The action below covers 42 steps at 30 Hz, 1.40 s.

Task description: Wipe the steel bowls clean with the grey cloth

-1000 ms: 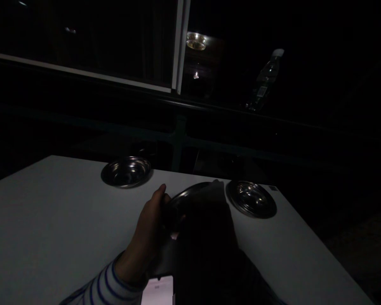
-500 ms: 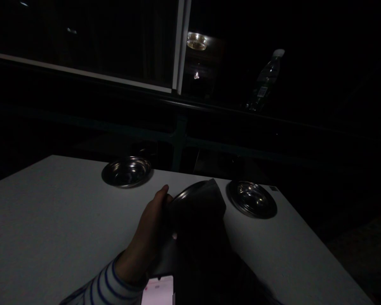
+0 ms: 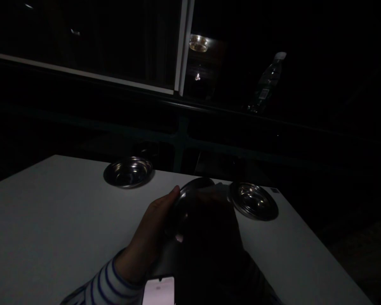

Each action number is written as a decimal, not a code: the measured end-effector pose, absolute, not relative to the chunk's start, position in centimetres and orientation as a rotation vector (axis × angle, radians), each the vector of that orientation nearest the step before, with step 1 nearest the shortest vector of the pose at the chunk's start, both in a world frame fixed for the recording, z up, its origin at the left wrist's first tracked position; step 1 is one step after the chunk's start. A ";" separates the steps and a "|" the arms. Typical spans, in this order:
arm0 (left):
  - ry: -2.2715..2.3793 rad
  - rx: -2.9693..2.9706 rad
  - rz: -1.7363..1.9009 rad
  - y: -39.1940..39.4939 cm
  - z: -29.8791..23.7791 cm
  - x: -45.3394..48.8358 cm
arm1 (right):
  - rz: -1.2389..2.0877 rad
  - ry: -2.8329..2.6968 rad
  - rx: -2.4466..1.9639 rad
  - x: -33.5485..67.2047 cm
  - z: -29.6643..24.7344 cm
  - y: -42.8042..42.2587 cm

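Observation:
My left hand [image 3: 154,222] grips a round, shallow metal dish [image 3: 186,195] by its left rim, thumb up along the edge. The dish is tilted above the white table. In deep shadow, my right hand [image 3: 214,220] lies over the right side of the dish. A thin, greyish, cloth-like edge [image 3: 222,186] shows by its fingers; what it is stays too dark to tell. Below my hands is a phone [image 3: 158,290] with a lit screen.
On the white table [image 3: 66,220], one metal dish [image 3: 128,171] stands at the back left, and stacked metal dishes [image 3: 255,201] sit at the right. Past the table, a plastic bottle [image 3: 268,82] with a white cap stands near a window frame [image 3: 180,51]. The surroundings are very dark.
My right hand and the greyish edge have moved right and slightly down across the dish, baring more of its surface. The left hand has shifted slightly right, still holding the dish.

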<state>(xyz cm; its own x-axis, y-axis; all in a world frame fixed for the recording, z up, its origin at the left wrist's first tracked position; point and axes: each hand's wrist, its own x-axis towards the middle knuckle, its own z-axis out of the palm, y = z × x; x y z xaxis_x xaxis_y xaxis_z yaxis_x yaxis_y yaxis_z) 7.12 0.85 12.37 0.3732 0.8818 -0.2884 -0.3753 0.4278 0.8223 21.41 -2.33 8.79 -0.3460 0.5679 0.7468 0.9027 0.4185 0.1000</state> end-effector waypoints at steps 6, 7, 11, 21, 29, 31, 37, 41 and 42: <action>0.687 0.684 0.890 0.9 12.8 6.8 | -0.710 -2.058 -1.217 20.7 7.7 -2.2; 0.673 0.677 0.886 1.0 12.8 6.7 | -0.692 -2.054 -1.236 20.8 8.2 -2.2; 0.636 0.691 0.825 1.4 12.6 6.2 | -0.569 -2.072 -1.311 21.3 9.9 -2.4; 0.794 0.629 0.969 1.8 12.4 6.6 | -0.681 -2.057 -1.140 20.1 7.9 -2.2; 0.845 0.696 1.003 1.7 12.4 6.5 | -0.748 -1.836 -1.186 22.2 10.9 -2.5; 0.874 0.703 1.027 1.6 12.4 6.5 | -0.730 -1.885 -1.177 21.4 10.6 -2.9; 0.876 0.746 1.061 1.6 12.3 6.4 | -0.685 -1.904 -1.139 21.2 9.9 -2.9; 0.857 0.747 1.049 1.5 12.4 6.4 | -0.596 -1.740 -1.180 23.4 10.6 -2.4; 0.866 0.749 1.045 1.5 12.5 6.4 | -0.598 -1.723 -1.190 23.5 10.7 -2.5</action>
